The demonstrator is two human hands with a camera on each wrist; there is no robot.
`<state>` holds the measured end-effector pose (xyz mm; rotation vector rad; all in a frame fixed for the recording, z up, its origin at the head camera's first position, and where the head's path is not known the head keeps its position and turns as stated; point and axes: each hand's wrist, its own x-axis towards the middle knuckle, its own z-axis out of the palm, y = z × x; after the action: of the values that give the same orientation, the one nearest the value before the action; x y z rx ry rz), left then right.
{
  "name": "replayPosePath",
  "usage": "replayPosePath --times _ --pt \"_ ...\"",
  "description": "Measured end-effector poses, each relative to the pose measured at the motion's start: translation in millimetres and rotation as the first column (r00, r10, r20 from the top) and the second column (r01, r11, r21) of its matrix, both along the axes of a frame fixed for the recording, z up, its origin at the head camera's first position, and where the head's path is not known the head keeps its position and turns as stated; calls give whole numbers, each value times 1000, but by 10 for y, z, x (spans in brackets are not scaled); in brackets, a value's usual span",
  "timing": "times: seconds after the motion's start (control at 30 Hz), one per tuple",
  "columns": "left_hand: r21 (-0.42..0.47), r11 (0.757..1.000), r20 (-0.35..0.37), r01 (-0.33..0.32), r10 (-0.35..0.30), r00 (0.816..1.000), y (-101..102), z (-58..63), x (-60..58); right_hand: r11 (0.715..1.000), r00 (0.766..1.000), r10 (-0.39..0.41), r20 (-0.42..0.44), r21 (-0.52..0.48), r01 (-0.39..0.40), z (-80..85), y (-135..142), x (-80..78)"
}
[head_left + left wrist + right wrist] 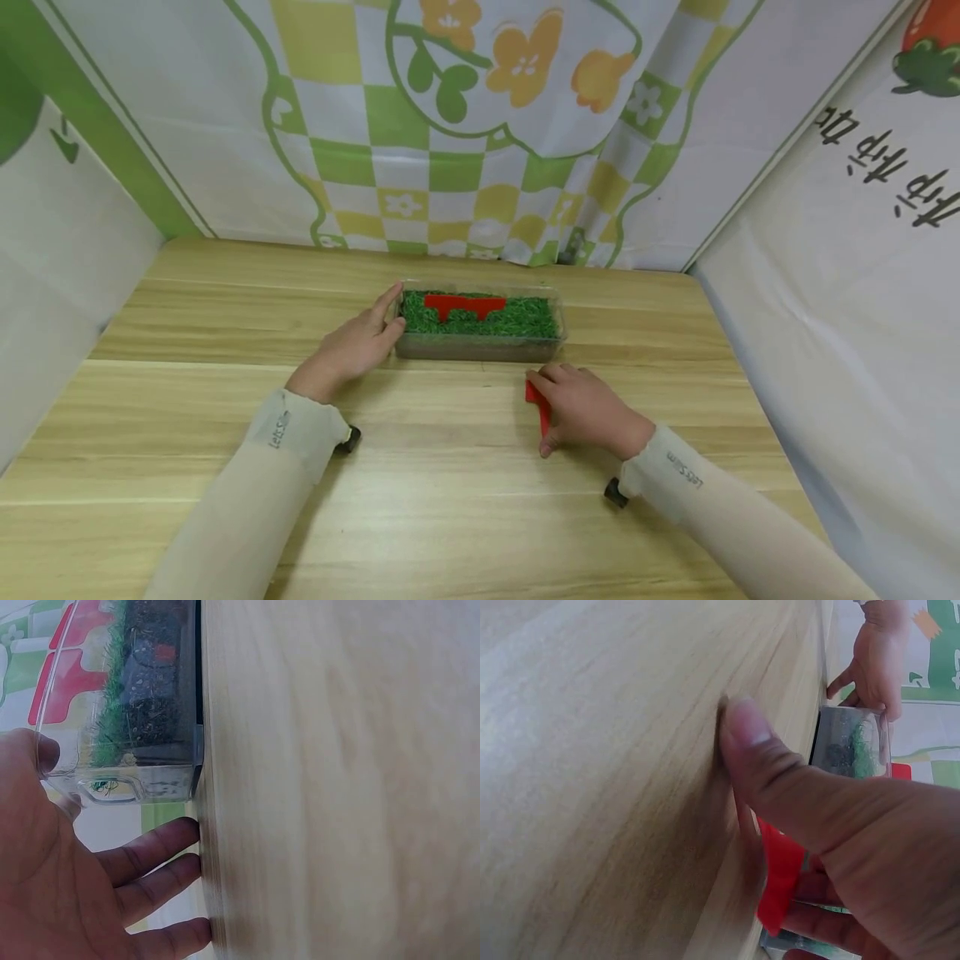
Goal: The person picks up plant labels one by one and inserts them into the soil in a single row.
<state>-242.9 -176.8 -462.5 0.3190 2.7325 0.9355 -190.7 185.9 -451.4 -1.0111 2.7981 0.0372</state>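
A clear plastic box (pixel 480 347) holds green grass-like stuff (pixel 525 315) over a dark layer. Inside, a flat red piece with two short legs (pixel 465 304) stands upright in the green. My left hand (pixel 358 343) holds the box's left end, thumb at the front corner and index finger at the back; its other fingers (pixel 161 862) extend down to the table. To the right, in front of the box, my right hand (pixel 588 408) grips another flat red piece (pixel 781 874) at the tabletop between thumb and fingers. The hand hides part of that piece.
The box stands near the back of a wood-grain table (pixel 450 467). Behind it hangs a patterned cloth (pixel 465 167), with white walls on both sides. Each wrist wears a cuff with a small black camera.
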Motion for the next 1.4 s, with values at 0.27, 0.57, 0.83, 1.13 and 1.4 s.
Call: replayPosePath --times 0.27,0.57,0.83,1.13,1.4 --pt "-13 1000 -4 1 -1 1000 -10 -15 -6 994 997 27 -67 -102 -34 48 -16 2" --pt "-16 1000 1 0 0 1000 -5 -13 -10 953 984 99 -145 -271 -136 206 0 -54" --pt "-24 1000 -2 5 -5 1000 14 7 -8 927 997 70 -37 -368 -79 351 18 -94" --pt "-32 999 -5 0 0 1000 -7 -13 -13 846 990 26 -135 -525 -94 651 39 -300" --pt "-24 1000 7 -4 4 1000 -6 -2 7 807 975 -22 -220 -579 -113 842 3 -471"
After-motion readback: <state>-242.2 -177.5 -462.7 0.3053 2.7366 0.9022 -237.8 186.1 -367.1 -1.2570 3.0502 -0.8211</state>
